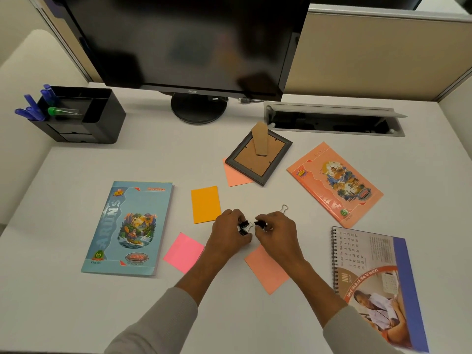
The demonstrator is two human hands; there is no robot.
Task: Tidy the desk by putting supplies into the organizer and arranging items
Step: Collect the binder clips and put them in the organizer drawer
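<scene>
Both hands meet at the middle of the desk. My left hand [228, 235] is closed around black binder clips [244, 227]. My right hand [274, 229] grips another black binder clip [260, 224], whose wire handle [284, 208] sticks up behind the fingers. The black desk organizer [102, 116] stands at the far left with blue pens [30, 108] and a green-capped marker [55, 111] in it. Sticky notes lie around my hands: orange [205, 204], pink [184, 251], and salmon [267, 269].
A blue notebook [130, 228] lies left. An orange notebook [334, 183] and a spiral calendar [373, 282] lie right. A picture frame [259, 157] lies face down over a salmon note [235, 176]. A monitor [184, 42] stands behind, a cable tray [334, 120] at back right.
</scene>
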